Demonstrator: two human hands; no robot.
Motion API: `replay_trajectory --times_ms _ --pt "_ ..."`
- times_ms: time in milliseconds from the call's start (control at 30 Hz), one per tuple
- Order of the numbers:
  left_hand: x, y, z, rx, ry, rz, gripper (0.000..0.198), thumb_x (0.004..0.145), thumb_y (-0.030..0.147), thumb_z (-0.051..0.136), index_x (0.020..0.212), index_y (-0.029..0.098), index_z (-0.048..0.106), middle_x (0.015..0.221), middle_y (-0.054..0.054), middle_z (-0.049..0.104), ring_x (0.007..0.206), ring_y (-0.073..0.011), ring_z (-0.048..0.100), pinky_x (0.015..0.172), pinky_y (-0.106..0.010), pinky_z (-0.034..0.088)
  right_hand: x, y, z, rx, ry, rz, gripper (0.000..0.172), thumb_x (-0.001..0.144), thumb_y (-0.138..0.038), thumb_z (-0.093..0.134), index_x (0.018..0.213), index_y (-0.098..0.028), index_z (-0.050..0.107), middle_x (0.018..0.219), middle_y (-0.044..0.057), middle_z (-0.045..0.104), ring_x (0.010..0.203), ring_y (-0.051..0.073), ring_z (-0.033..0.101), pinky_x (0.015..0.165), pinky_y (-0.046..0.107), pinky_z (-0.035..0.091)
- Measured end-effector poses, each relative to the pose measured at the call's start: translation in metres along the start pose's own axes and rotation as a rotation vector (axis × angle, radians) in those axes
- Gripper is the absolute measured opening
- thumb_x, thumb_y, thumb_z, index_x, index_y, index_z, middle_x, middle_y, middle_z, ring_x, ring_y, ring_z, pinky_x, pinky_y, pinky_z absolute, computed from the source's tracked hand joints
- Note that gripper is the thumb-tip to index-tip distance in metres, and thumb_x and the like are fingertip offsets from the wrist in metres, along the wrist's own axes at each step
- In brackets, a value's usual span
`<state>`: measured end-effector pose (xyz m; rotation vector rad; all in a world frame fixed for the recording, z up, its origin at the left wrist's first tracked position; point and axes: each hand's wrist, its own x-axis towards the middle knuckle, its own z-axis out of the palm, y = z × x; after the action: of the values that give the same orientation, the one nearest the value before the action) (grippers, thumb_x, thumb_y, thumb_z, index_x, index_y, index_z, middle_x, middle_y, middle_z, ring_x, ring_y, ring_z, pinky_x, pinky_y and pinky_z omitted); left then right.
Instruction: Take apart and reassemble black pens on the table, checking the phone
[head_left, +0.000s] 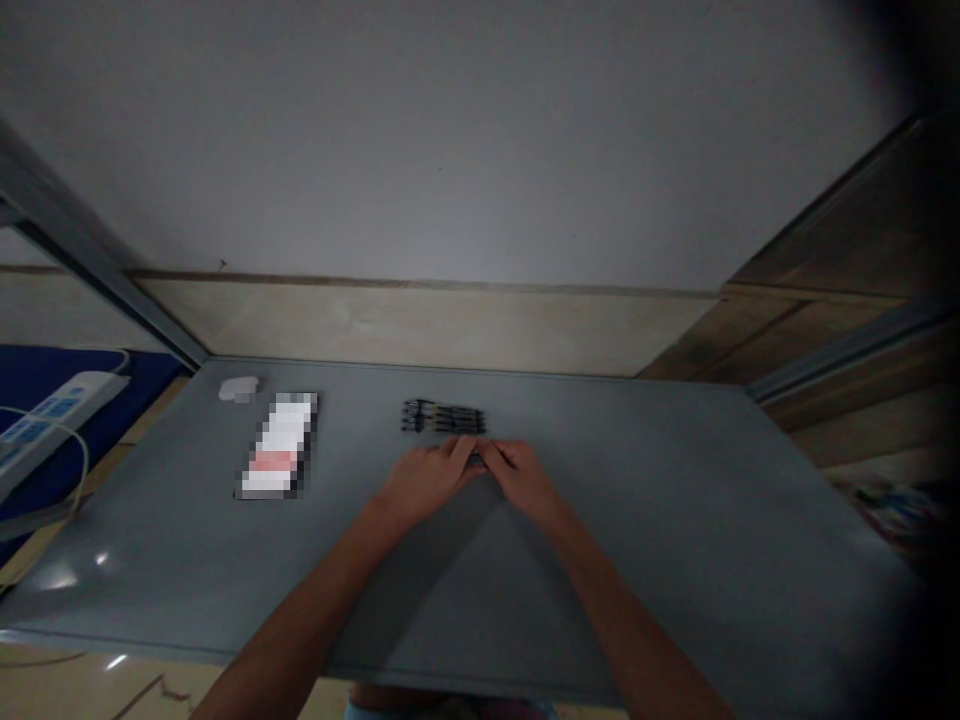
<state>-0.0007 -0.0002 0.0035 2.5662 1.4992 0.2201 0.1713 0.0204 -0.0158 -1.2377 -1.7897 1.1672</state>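
Observation:
My left hand [431, 478] and my right hand [517, 475] meet near the middle of the table. Both are closed, with their fingertips pressed together around a small dark object [475, 459]. Most of that object is hidden by the fingers, so its kind cannot be made out. Just beyond the hands lies a row of several slim black pens [444, 417], side by side and pointing left to right. The nearest of them lies close to the left fingers.
On the grey table [675, 520], a blurred-out phone [279, 445] lies to the left, with a small white case [238, 388] behind it. A white power strip [60, 425] with cables rests on blue cloth beyond the left edge. A wall [450, 325] bounds the back.

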Motion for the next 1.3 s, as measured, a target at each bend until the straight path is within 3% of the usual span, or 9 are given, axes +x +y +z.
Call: replay_trajectory --times_ms 133,267,467,633,967,1067,1133,1200,1300 --pt "0.001 -0.002 0.001 -0.082 0.009 0.032 0.036 0.101 0.041 0.028 0.119 0.021 0.053 0.108 -0.01 0.067 0.077 -0.021 0.069 0.066 -0.031 0.05 -0.001 -0.001 -0.001 0.053 0.044 0.061 0.053 0.09 -0.056 0.045 0.051 -0.02 0.048 0.05 -0.002 0.042 0.049 0.013 0.04 0.05 0.026 0.029" --pt "0.001 -0.004 -0.001 -0.376 0.076 0.057 0.04 0.102 0.039 0.024 0.096 0.018 0.058 0.091 -0.007 0.066 0.078 -0.0182 0.064 0.071 -0.029 0.046 -0.002 -0.003 -0.004 0.171 0.073 0.082 0.058 0.089 -0.066 0.039 0.059 -0.02 0.055 0.053 0.0 0.045 0.051 0.015 0.043 0.052 0.029 0.032" --pt "0.003 -0.005 -0.006 -0.816 0.256 -0.113 0.046 0.101 0.047 0.022 0.074 0.02 0.047 0.064 0.001 0.047 0.059 -0.0131 0.046 0.061 -0.027 0.037 -0.005 -0.006 0.003 0.225 -0.085 -0.014 0.053 0.093 -0.064 0.036 0.071 -0.021 0.059 0.061 0.001 0.05 0.057 0.015 0.045 0.055 0.03 0.034" --pt "0.006 -0.008 -0.004 -1.145 0.356 -0.237 0.041 0.095 0.057 0.035 0.081 0.02 0.045 0.063 0.005 0.041 0.051 -0.0088 0.036 0.049 -0.021 0.031 -0.009 -0.013 0.01 0.203 -0.236 -0.016 0.048 0.091 -0.063 0.043 0.075 -0.019 0.056 0.064 -0.001 0.048 0.059 0.014 0.045 0.055 0.027 0.033" --pt "0.008 -0.012 -0.016 -1.894 0.293 -0.351 0.04 0.09 0.061 0.045 0.08 0.022 0.039 0.059 0.01 0.026 0.037 -0.0033 0.018 0.032 -0.014 0.013 -0.012 -0.011 0.024 0.148 -0.25 -0.015 0.039 0.093 -0.053 0.049 0.081 -0.017 0.058 0.065 -0.003 0.05 0.057 0.011 0.045 0.054 0.024 0.031" --pt "0.009 -0.011 -0.017 -1.978 0.339 -0.354 0.036 0.091 0.057 0.047 0.085 0.023 0.04 0.062 0.009 0.027 0.039 -0.0032 0.015 0.032 -0.013 0.013 -0.016 -0.013 0.034 0.187 -0.29 -0.047 0.032 0.092 -0.049 0.053 0.098 -0.018 0.062 0.075 0.0 0.06 0.063 0.012 0.052 0.057 0.025 0.037" --pt "0.01 -0.01 -0.016 -1.95 0.395 -0.363 0.031 0.092 0.054 0.047 0.091 0.023 0.041 0.066 0.008 0.035 0.04 -0.0031 0.021 0.034 -0.014 0.018 -0.018 -0.014 0.039 0.31 -0.317 -0.046 0.037 0.091 -0.045 0.057 0.119 -0.022 0.056 0.085 0.002 0.065 0.072 0.015 0.059 0.063 0.026 0.043" --pt "0.012 -0.01 -0.014 -1.887 0.455 -0.374 0.027 0.092 0.05 0.048 0.094 0.024 0.042 0.075 0.005 0.045 0.047 -0.0037 0.038 0.04 -0.014 0.032 -0.017 -0.015 0.041 0.462 -0.323 -0.033 0.052 0.09 -0.041 0.06 0.137 -0.027 0.041 0.09 0.002 0.067 0.079 0.017 0.063 0.069 0.029 0.047" --pt "0.013 -0.013 -0.011 -1.771 0.518 -0.374 0.025 0.092 0.047 0.048 0.095 0.022 0.045 0.092 0.0 0.057 0.073 -0.009 0.058 0.064 -0.022 0.05 -0.013 -0.017 0.035 0.636 -0.243 -0.033 0.062 0.09 -0.036 0.06 0.145 -0.029 0.031 0.086 0.001 0.068 0.078 0.017 0.065 0.071 0.031 0.048"
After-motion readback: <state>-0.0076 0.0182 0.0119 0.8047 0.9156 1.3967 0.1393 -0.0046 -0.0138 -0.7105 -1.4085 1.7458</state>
